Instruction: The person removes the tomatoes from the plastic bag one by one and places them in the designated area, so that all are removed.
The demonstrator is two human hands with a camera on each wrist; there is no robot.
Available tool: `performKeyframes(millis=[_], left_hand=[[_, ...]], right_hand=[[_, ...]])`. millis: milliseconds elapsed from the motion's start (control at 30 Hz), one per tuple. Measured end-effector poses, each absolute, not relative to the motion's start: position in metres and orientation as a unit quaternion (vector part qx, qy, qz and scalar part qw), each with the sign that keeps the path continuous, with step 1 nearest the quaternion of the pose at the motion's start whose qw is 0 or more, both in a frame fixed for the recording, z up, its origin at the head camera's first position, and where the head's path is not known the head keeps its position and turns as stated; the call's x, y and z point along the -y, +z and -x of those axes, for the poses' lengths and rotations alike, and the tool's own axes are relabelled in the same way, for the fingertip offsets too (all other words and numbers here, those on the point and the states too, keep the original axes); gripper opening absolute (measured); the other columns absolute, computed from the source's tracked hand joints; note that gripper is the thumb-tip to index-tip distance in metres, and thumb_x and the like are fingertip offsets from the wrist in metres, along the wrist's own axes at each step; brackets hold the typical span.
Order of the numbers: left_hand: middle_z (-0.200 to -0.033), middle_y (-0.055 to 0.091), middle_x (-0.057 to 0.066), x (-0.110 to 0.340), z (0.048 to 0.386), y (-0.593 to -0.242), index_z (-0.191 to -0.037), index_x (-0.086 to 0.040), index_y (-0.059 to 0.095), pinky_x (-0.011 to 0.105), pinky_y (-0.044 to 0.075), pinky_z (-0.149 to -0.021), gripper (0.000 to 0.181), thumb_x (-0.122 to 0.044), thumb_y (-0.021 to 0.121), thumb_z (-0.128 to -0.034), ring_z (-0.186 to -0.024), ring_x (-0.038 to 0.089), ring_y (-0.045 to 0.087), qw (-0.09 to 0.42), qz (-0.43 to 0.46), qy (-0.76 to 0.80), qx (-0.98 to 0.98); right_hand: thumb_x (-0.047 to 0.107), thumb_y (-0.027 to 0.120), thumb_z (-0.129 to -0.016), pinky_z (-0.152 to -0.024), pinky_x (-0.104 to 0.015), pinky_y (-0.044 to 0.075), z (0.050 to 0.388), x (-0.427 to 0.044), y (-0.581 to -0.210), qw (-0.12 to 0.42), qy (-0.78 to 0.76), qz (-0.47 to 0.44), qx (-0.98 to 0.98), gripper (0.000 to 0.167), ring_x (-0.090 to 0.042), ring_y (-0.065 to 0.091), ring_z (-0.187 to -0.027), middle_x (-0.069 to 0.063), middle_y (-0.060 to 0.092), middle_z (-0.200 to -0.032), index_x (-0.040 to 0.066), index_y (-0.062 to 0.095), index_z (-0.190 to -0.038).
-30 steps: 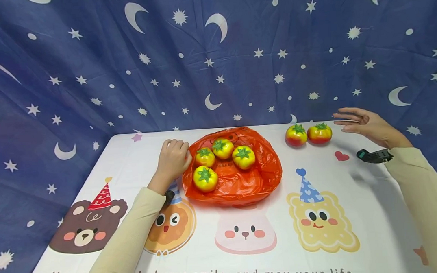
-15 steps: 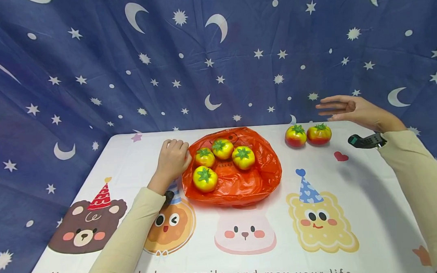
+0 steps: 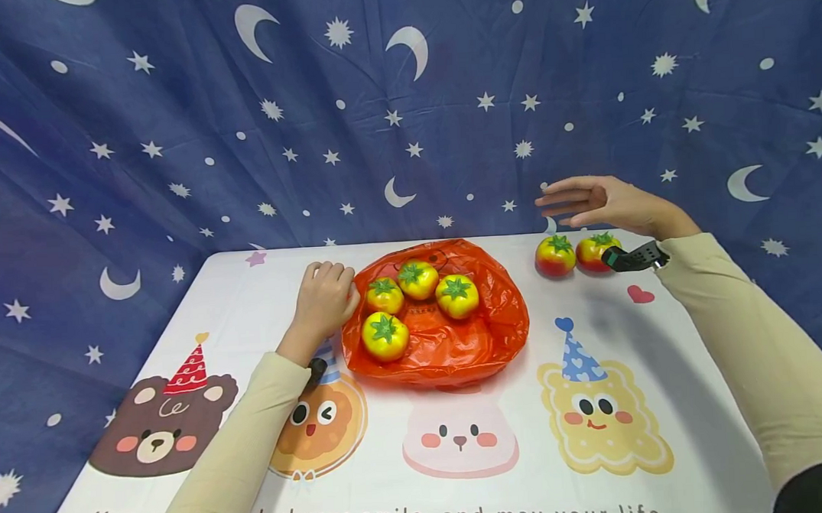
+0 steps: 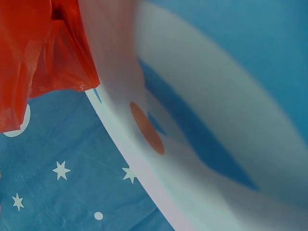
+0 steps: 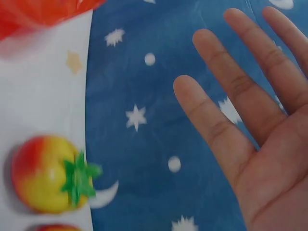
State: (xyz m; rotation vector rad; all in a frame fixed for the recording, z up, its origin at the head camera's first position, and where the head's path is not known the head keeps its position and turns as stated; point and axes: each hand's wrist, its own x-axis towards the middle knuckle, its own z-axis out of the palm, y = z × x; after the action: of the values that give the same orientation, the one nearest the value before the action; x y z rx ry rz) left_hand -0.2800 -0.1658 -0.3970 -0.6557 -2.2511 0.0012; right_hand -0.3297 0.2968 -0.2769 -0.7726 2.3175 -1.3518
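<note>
A red plastic bag (image 3: pixel 450 354) lies spread on the table, its mouth open, with several yellow-red tomatoes (image 3: pixel 457 296) with green leaf tops inside. At the bag's left edge my left hand (image 3: pixel 322 302) has its fingers curled and appears to pinch the rim; the fingertips are hidden. My right hand (image 3: pixel 608 204), empty with fingers extended, hovers above and behind two more tomatoes (image 3: pixel 555 256) that stand side by side at the back right. In the right wrist view its spread fingers (image 5: pixel 231 91) touch nothing, and one tomato (image 5: pixel 48 175) shows at the lower left.
The white tablecloth (image 3: pixel 488 437) carries printed cartoon figures and lettering. A dark blue cloth (image 3: pixel 350 121) with moons and stars hangs behind the table's back edge. A black strap device (image 3: pixel 634 258) at my right wrist partly covers the right-hand tomato in the head view.
My right hand has moved left, from beside the two tomatoes to above them, and somewhat higher. My left hand, the bag and all the tomatoes have stayed in place.
</note>
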Motion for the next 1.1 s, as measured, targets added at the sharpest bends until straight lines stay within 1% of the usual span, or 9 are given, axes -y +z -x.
performKeyframes(millis=[100, 233, 300, 433, 533, 633, 733, 967, 1100], left_hand=[[-0.072, 0.061, 0.013, 0.166, 0.280, -0.397, -0.079, -0.001, 0.060, 0.045, 0.046, -0.082, 0.010, -0.012, 0.060, -0.0774, -0.073, 0.030, 0.057, 0.391, 0.259, -0.002, 0.883], [-0.072, 0.061, 0.013, 0.165, 0.280, -0.397, -0.078, -0.001, 0.059, 0.045, 0.046, -0.082, 0.011, -0.012, 0.061, -0.0770, -0.073, 0.030, 0.057, 0.390, 0.258, -0.001, 0.884], [-0.072, 0.061, 0.013, 0.165, 0.280, -0.397, -0.078, -0.001, 0.059, 0.045, 0.046, -0.083, 0.011, -0.012, 0.061, -0.0774, -0.073, 0.030, 0.057, 0.389, 0.256, -0.001, 0.885], [-0.072, 0.062, 0.013, 0.165, 0.280, -0.397, -0.078, -0.001, 0.060, 0.045, 0.046, -0.083, 0.011, -0.012, 0.061, -0.0776, -0.074, 0.030, 0.057, 0.388, 0.256, -0.001, 0.885], [-0.072, 0.062, 0.013, 0.165, 0.279, -0.396, -0.078, -0.001, 0.060, 0.045, 0.046, -0.082, 0.011, -0.012, 0.061, -0.0770, -0.074, 0.030, 0.057, 0.390, 0.257, -0.002, 0.884], [-0.072, 0.062, 0.013, 0.165, 0.279, -0.396, -0.078, -0.001, 0.060, 0.045, 0.047, -0.082, 0.011, -0.012, 0.062, -0.0766, -0.073, 0.030, 0.057, 0.390, 0.258, -0.003, 0.884], [-0.072, 0.062, 0.013, 0.165, 0.279, -0.396, -0.078, -0.001, 0.060, 0.045, 0.047, -0.083, 0.011, -0.012, 0.062, -0.0769, -0.073, 0.030, 0.057, 0.388, 0.257, -0.001, 0.885], [-0.072, 0.062, 0.013, 0.165, 0.279, -0.396, -0.078, -0.002, 0.060, 0.046, 0.046, -0.084, 0.012, -0.014, 0.062, -0.0772, -0.074, 0.030, 0.057, 0.393, 0.256, -0.004, 0.883], [-0.072, 0.061, 0.013, 0.165, 0.278, -0.395, -0.078, -0.002, 0.059, 0.046, 0.046, -0.084, 0.011, -0.013, 0.060, -0.0784, -0.074, 0.030, 0.057, 0.390, 0.258, -0.003, 0.884]], right_hand=[[0.004, 0.057, -0.089, -0.092, -0.017, 0.047, 0.334, -0.283, -0.280, 0.182, -0.483, 0.287, -0.807, 0.053, -0.005, 0.055, -0.121, 0.010, 0.056, -0.133, 0.011, 0.041, -0.139], [0.003, 0.057, -0.089, -0.094, -0.019, 0.047, 0.339, -0.266, -0.286, 0.194, -0.498, 0.310, -0.787, 0.054, -0.012, 0.054, -0.124, 0.007, 0.056, -0.132, 0.004, 0.039, -0.140], [0.002, 0.056, -0.090, -0.095, -0.020, 0.047, 0.341, -0.258, -0.290, 0.197, -0.502, 0.318, -0.779, 0.053, -0.014, 0.053, -0.125, 0.005, 0.056, -0.133, 0.003, 0.038, -0.140], [0.003, 0.058, -0.089, -0.096, -0.022, 0.047, 0.343, -0.243, -0.298, 0.197, -0.510, 0.318, -0.774, 0.051, -0.016, 0.053, -0.125, 0.003, 0.056, -0.134, 0.009, 0.042, -0.138], [0.002, 0.059, -0.088, -0.098, -0.025, 0.047, 0.344, -0.232, -0.304, 0.197, -0.516, 0.316, -0.772, 0.051, -0.018, 0.053, -0.125, -0.003, 0.055, -0.136, 0.011, 0.045, -0.136], [0.000, 0.059, -0.087, -0.099, -0.028, 0.046, 0.345, -0.221, -0.311, 0.200, -0.521, 0.317, -0.767, 0.052, -0.020, 0.052, -0.126, -0.011, 0.051, -0.139, 0.010, 0.044, -0.137], [0.000, 0.059, -0.087, -0.099, -0.030, 0.046, 0.344, -0.212, -0.318, 0.206, -0.526, 0.311, -0.764, 0.053, -0.022, 0.050, -0.128, -0.014, 0.048, -0.141, 0.010, 0.044, -0.137], [0.002, 0.061, -0.087, -0.103, -0.046, 0.041, 0.343, -0.198, -0.340, 0.218, -0.549, 0.318, -0.742, 0.055, -0.038, 0.041, -0.132, -0.020, 0.045, -0.142, 0.005, 0.042, -0.138], [0.007, 0.063, -0.087, -0.105, -0.045, 0.039, 0.342, -0.194, -0.352, 0.228, -0.563, 0.320, -0.727, 0.058, -0.039, 0.040, -0.132, -0.021, 0.045, -0.141, 0.001, 0.039, -0.139]])
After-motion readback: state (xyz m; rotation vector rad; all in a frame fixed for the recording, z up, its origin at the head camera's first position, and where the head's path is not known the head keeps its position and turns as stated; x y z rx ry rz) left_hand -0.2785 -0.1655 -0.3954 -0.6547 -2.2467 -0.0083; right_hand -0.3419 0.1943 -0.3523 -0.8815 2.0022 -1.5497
